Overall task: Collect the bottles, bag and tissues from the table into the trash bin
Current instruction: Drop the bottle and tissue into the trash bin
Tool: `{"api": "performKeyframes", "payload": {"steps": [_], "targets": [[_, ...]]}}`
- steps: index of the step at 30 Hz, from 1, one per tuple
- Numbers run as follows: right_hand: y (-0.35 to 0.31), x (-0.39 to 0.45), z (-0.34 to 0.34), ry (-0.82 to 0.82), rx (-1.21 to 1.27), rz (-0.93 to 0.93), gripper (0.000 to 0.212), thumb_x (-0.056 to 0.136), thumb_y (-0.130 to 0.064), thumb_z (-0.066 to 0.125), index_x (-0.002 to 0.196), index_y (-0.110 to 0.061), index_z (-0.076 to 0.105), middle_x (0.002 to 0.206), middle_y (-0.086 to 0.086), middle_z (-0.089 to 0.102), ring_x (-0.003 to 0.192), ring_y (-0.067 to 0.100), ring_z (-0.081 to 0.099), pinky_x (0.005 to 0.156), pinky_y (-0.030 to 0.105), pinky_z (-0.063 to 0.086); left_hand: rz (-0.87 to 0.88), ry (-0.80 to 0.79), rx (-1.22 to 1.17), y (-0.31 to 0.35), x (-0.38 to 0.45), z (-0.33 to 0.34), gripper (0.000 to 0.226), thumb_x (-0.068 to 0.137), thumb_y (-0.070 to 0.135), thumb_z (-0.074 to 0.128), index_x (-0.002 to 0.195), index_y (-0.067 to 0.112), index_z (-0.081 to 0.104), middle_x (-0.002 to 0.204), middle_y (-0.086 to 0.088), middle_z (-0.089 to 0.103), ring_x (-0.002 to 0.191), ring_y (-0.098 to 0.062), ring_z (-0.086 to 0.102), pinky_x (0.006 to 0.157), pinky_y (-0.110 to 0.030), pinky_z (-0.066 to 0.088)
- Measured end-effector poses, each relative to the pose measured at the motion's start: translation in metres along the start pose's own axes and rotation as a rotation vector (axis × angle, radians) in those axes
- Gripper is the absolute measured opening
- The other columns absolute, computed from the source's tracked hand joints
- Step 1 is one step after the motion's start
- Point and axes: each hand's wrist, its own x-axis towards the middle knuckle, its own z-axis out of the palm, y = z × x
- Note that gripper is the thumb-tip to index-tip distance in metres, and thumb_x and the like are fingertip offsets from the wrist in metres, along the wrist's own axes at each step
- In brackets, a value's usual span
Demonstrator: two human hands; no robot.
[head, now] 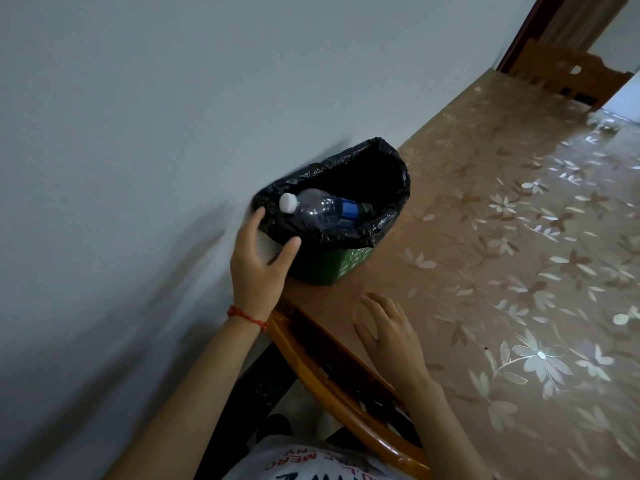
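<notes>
A green trash bin point(325, 268) lined with a black bag point(391, 174) stands on the table against the wall. A clear plastic bottle point(320, 211) with a white cap and blue label lies across its mouth, cap toward the wall. My left hand point(259, 265) is spread open against the bin's near-left side, thumb and forefinger touching the liner, holding nothing. My right hand point(388, 334) rests flat and open on the table edge, in front of the bin. White tissues point(604, 121) lie far off at the table's right end.
The table point(502, 254) has a shiny brown floral cover. A wooden chair back point(339, 386) stands right below my hands, and another wooden chair point(568, 77) at the far end. A pale wall runs along the left.
</notes>
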Motion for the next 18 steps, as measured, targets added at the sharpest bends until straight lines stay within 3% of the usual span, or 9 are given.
{"api": "performKeyframes", "payload": {"steps": [3,6,7,12,18], "targets": [[-0.005,-0.004,0.001,-0.002,-0.006,0.018,0.037,0.088,-0.029,0.059,0.121,-0.012,0.057,0.125,0.007,0.058,0.116,0.023,0.052,0.091,0.034,0.046,0.089,-0.135,0.213,-0.017,-0.021,-0.009,0.068,0.076,0.046,0.058,0.131,0.008,0.045,0.133,-0.003,0.046,0.124,-0.013,0.041,0.101,-0.011,0.030],[-0.006,-0.010,0.002,-0.013,-0.042,0.053,0.040,0.087,-0.030,0.060,0.122,-0.011,0.056,0.127,0.009,0.056,0.118,0.024,0.051,0.093,0.034,0.045,0.114,-0.333,0.456,-0.034,-0.034,-0.014,0.074,0.078,0.056,0.043,0.133,0.007,0.042,0.138,-0.015,0.045,0.131,-0.027,0.038,0.108,-0.038,0.033],[-0.006,-0.012,0.002,-0.020,-0.063,0.066,0.042,0.087,-0.030,0.060,0.124,-0.012,0.054,0.130,0.009,0.055,0.120,0.024,0.050,0.094,0.034,0.044,0.146,-0.400,0.557,-0.040,-0.037,-0.016,0.077,0.078,0.059,0.036,0.135,0.007,0.041,0.140,-0.015,0.044,0.133,-0.028,0.036,0.110,-0.041,0.031],[-0.003,-0.027,0.003,-0.061,-0.138,0.163,0.046,0.090,-0.035,0.053,0.131,-0.016,0.046,0.140,0.007,0.045,0.129,0.023,0.040,0.101,0.038,0.041,0.311,-0.627,0.871,-0.054,-0.040,-0.019,0.085,0.078,0.065,0.014,0.140,0.011,0.032,0.147,-0.012,0.036,0.138,-0.027,0.026,0.113,-0.041,0.018],[-0.005,-0.050,-0.006,-0.006,-0.199,0.260,0.046,0.088,-0.035,0.054,0.127,-0.010,0.050,0.136,0.013,0.049,0.127,0.029,0.044,0.099,0.044,0.042,0.395,-0.766,0.920,-0.049,-0.045,-0.008,0.070,0.090,0.053,0.034,0.145,0.013,0.019,0.153,-0.009,0.023,0.142,-0.024,0.013,0.115,-0.038,0.007]]}}
